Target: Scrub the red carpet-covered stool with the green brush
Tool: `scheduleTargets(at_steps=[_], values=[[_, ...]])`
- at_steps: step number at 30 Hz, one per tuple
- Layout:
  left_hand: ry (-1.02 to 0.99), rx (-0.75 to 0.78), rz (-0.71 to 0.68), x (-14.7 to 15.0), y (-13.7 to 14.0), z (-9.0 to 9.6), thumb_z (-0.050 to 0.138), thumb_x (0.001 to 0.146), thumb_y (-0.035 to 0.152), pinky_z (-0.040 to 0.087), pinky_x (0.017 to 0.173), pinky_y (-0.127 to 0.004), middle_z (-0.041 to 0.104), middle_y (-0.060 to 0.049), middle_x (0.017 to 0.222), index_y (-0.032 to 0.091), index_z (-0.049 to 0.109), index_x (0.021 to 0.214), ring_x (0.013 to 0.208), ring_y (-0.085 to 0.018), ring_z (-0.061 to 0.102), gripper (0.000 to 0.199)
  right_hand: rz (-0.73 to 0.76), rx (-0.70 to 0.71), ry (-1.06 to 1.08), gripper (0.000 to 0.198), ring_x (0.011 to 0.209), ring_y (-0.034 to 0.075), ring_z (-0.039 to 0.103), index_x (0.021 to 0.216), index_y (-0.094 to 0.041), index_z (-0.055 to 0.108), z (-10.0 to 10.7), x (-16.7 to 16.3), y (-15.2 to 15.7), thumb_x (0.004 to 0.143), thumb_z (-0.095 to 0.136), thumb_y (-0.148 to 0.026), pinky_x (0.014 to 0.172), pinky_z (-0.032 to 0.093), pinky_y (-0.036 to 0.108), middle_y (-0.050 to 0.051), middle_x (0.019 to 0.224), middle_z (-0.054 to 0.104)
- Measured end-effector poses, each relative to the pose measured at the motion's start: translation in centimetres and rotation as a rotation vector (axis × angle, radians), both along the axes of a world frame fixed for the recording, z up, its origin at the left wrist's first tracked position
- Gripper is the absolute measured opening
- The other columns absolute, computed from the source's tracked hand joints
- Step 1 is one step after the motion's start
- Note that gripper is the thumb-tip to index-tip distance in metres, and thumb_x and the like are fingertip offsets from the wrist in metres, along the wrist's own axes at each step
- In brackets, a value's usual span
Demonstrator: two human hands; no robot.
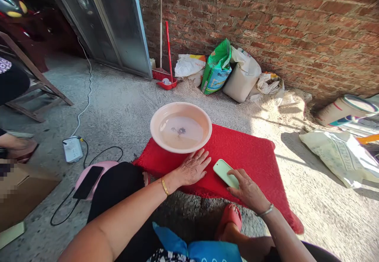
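My left hand (194, 168) lies flat with fingers spread on the red cloth (245, 145), just below the rim of the basin. My right hand (248, 189) has its thumb and fingers around the near end of a pale green, phone-shaped case (224, 170), which lies flat on the cloth with a small hole at its far corner. The pale pink basin (156, 135) stands on the cloth's far left part and holds shallow, cloudy water with a few dark specks. The cloth covers a low, flat support.
A white power strip (72, 149) and cables lie on the floor at left, near a black phone (88, 182) on a pink surface. Several sacks (217, 68) and a red dustpan (167, 83) stand by the brick wall. A bucket (343, 110) rests at right. Another person's foot (22, 150) shows at left.
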State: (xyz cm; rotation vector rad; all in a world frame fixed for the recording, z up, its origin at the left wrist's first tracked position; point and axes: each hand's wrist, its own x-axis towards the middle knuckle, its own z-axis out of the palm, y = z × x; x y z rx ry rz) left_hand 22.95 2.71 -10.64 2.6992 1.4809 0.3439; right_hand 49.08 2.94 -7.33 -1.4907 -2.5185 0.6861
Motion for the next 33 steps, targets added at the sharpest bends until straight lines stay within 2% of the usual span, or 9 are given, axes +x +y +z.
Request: scheduleTargets(at_steps=[2,5,8,10,15,20,25,29,33], values=[[0.002,-0.009,-0.032,0.3,0.3,-0.4,0.046,0.091,0.035,0.018,0.113,-0.047,0.035,-0.013,0.149,0.013,0.041,0.138,0.14,-0.028,0.023,0.051,0.006,0.025,0.011,0.033,0.099,0.022,0.056,0.113,-0.025,0.053,-0.3,0.1,-0.1,0.08,0.055,-0.03,0.091,0.045,0.038,0.007,0.108,0.054],[0.0,0.001,-0.167,0.3,0.3,-0.1,0.043,0.092,0.027,0.017,0.112,-0.047,0.047,-0.01,0.141,0.016,0.048,0.131,0.137,-0.025,0.031,0.041,0.015,0.012,0.021,0.033,0.094,0.021,0.057,0.114,-0.025,0.054,-0.3,0.4,0.1,0.082,0.055,-0.032,0.085,0.047,0.036,0.006,0.105,0.055],[-0.006,0.053,-0.37,-0.2,-0.7,0.8,0.047,0.089,0.022,0.022,0.109,-0.044,0.061,-0.006,0.12,0.021,0.059,0.115,0.13,-0.024,0.039,0.029,-0.004,-0.019,0.041,0.03,0.086,0.019,0.059,0.111,-0.026,0.057,0.3,0.7,0.8,0.082,0.055,-0.034,0.077,0.049,0.033,0.005,0.1,0.056],[0.007,0.088,-0.42,-0.7,-1.7,1.2,0.053,0.085,0.024,0.029,0.103,-0.044,0.064,-0.007,0.105,0.021,0.063,0.103,0.121,-0.026,0.046,0.02,-0.031,-0.006,0.06,0.029,0.083,0.018,0.059,0.11,-0.026,0.058,0.9,0.5,1.4,0.082,0.055,-0.037,0.075,0.049,0.032,0.005,0.1,0.056],[0.06,0.125,-0.376,-1.9,-4.1,1.0,0.053,0.084,0.023,0.036,0.084,-0.041,0.058,-0.006,0.081,0.019,0.061,0.087,0.088,-0.023,0.052,0.009,-0.029,0.087,0.062,0.03,0.084,0.018,0.059,0.109,-0.026,0.058,1.3,-2.6,2.0,0.083,0.055,-0.038,0.074,0.049,0.031,0.006,0.101,0.055],[0.081,0.165,-0.336,-2.6,-4.6,1.0,0.05,0.086,0.02,0.034,0.082,-0.041,0.056,-0.007,0.078,0.019,0.06,0.088,0.082,-0.022,0.048,0.01,0.026,0.156,-0.044,0.03,0.085,0.018,0.059,0.109,-0.026,0.06,0.3,-5.9,2.5,0.08,0.059,-0.033,0.076,0.047,0.03,0.005,0.099,0.057],[0.076,0.168,-0.266,-3.8,-4.4,2.3,0.047,0.088,0.017,0.034,0.075,-0.039,0.054,-0.006,0.076,0.018,0.059,0.091,0.075,-0.02,0.046,0.013,-0.105,0.083,-0.21,0.034,0.075,0.016,0.06,0.111,-0.028,0.06,0.7,-1.0,4.0,0.08,0.058,-0.039,0.066,0.045,0.029,0.003,0.1,0.057],[0.055,0.147,-0.141,-5.1,-4.2,2.8,0.044,0.09,0.017,0.035,0.072,-0.038,0.053,-0.006,0.078,0.019,0.06,0.094,0.077,-0.021,0.045,0.017,-0.247,0.166,-0.331,0.035,0.076,0.02,0.061,0.109,-0.027,0.063,2.1,3.1,4.8,0.08,0.055,-0.045,0.065,0.044,0.032,0.005,0.096,0.055],[0.06,0.102,-0.082,-5.1,-3.8,2.3,0.043,0.089,0.016,0.039,0.075,-0.04,0.055,-0.007,0.082,0.018,0.062,0.093,0.081,-0.022,0.048,0.019,-0.109,0.204,-0.199,0.031,0.077,0.018,0.059,0.106,-0.026,0.063,2.4,0.0,3.9,0.079,0.057,-0.039,0.07,0.045,0.032,0.004,0.095,0.055]])
